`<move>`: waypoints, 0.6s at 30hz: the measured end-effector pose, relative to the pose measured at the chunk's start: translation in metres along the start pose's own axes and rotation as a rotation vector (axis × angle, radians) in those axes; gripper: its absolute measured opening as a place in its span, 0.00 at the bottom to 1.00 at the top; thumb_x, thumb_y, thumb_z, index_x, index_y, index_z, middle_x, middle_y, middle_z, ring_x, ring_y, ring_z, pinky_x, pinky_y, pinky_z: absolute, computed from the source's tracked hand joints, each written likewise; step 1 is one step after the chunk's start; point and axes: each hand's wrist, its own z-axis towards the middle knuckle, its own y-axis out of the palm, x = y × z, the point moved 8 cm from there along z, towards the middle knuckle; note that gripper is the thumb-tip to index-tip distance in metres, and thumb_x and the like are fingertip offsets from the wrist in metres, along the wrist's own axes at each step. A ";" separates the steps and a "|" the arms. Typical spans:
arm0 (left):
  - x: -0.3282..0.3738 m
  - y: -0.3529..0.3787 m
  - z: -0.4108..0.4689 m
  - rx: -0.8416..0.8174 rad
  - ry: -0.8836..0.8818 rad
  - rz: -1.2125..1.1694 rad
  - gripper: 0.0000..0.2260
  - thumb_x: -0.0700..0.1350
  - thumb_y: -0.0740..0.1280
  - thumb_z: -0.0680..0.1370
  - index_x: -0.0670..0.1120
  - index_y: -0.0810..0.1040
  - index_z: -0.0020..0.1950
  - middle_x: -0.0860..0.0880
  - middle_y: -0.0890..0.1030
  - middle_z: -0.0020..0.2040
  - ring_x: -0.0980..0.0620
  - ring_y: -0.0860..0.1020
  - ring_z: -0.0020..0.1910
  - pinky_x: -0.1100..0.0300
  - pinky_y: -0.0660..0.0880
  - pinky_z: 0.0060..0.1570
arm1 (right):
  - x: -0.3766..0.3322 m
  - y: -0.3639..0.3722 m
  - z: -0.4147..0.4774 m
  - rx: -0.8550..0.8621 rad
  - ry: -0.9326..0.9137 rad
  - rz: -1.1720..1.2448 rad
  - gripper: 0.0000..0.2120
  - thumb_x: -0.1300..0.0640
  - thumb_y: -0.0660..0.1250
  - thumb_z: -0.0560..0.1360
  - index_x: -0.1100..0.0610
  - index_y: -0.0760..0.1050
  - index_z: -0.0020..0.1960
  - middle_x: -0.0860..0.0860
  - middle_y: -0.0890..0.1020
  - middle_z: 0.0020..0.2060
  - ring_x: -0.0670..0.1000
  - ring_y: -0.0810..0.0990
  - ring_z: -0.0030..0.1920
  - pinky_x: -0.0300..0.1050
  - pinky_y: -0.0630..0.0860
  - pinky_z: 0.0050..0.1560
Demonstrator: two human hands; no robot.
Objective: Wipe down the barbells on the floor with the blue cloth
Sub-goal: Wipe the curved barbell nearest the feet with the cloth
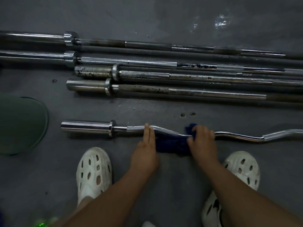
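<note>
Barbells lie side by side on the dark floor [49, 177]. The nearest is a wavy curl bar [237, 136], set apart from four straight bars [147, 74] farther away. The blue cloth [172, 143] is draped over the middle of the curl bar and hides that stretch of it, spilling onto the floor on the near side. The right hand [202, 141] grasps the cloth with fingers curled over it and the bar beneath, so its fingertips are out of sight. The left hand [146, 149] is released, its straight fingers laid flat across the bar just left of the cloth. Every bar runs off the right edge, and the two farthest also run off the left, so no full length shows. Dark specks and rusty patches mark the straight bars, though the dim light makes their surfaces hard to read. A green disc [21, 123] at the left is cut by the frame edge. The right forearm crosses the right white shoe [242, 169] and covers its middle, while the left white shoe [94, 172] is partly covered at the heel. A blurred green glow [44, 224] in the bottom corner cannot be made out.
</note>
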 end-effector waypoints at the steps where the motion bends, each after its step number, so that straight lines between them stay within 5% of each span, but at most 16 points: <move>1: 0.006 0.001 -0.001 -0.003 0.018 0.019 0.42 0.41 0.64 0.74 0.46 0.42 0.81 0.52 0.31 0.79 0.44 0.73 0.61 0.52 0.77 0.51 | 0.007 -0.006 0.001 0.030 0.042 0.029 0.17 0.65 0.66 0.67 0.57 0.75 0.56 0.57 0.78 0.51 0.60 0.72 0.52 0.53 0.72 0.53; 7: 0.047 0.022 -0.001 -0.103 0.168 0.057 0.41 0.43 0.64 0.75 0.48 0.42 0.82 0.53 0.34 0.80 0.44 0.71 0.65 0.52 0.74 0.57 | -0.050 0.028 -0.017 -0.167 -0.424 -0.030 0.19 0.67 0.66 0.67 0.59 0.77 0.58 0.56 0.78 0.58 0.60 0.74 0.56 0.53 0.73 0.58; 11: 0.053 0.020 0.002 -0.089 0.151 0.075 0.39 0.41 0.64 0.75 0.48 0.45 0.81 0.53 0.36 0.81 0.43 0.72 0.64 0.51 0.75 0.56 | 0.030 -0.004 0.007 -0.027 -0.182 -0.196 0.25 0.67 0.69 0.66 0.63 0.76 0.63 0.61 0.77 0.62 0.63 0.73 0.59 0.54 0.71 0.61; 14: 0.062 0.027 0.000 -0.090 0.100 0.069 0.40 0.40 0.65 0.75 0.46 0.45 0.81 0.51 0.36 0.81 0.42 0.72 0.63 0.51 0.75 0.55 | 0.016 0.004 -0.008 -0.126 -0.212 -0.209 0.26 0.67 0.69 0.67 0.61 0.74 0.65 0.58 0.74 0.64 0.62 0.70 0.62 0.52 0.70 0.62; 16: 0.070 0.033 -0.004 -0.110 0.080 0.034 0.41 0.41 0.67 0.76 0.46 0.43 0.81 0.50 0.37 0.81 0.41 0.72 0.65 0.51 0.74 0.56 | -0.015 0.018 -0.021 -0.282 -0.313 -0.023 0.20 0.67 0.66 0.68 0.57 0.77 0.59 0.54 0.76 0.59 0.58 0.73 0.58 0.48 0.71 0.59; 18: 0.079 0.037 -0.010 -0.124 0.055 -0.016 0.44 0.43 0.69 0.75 0.46 0.43 0.81 0.48 0.40 0.81 0.41 0.71 0.67 0.49 0.73 0.60 | -0.027 0.011 -0.018 -0.336 -0.183 0.314 0.16 0.69 0.64 0.69 0.56 0.78 0.53 0.54 0.79 0.51 0.55 0.77 0.53 0.43 0.73 0.51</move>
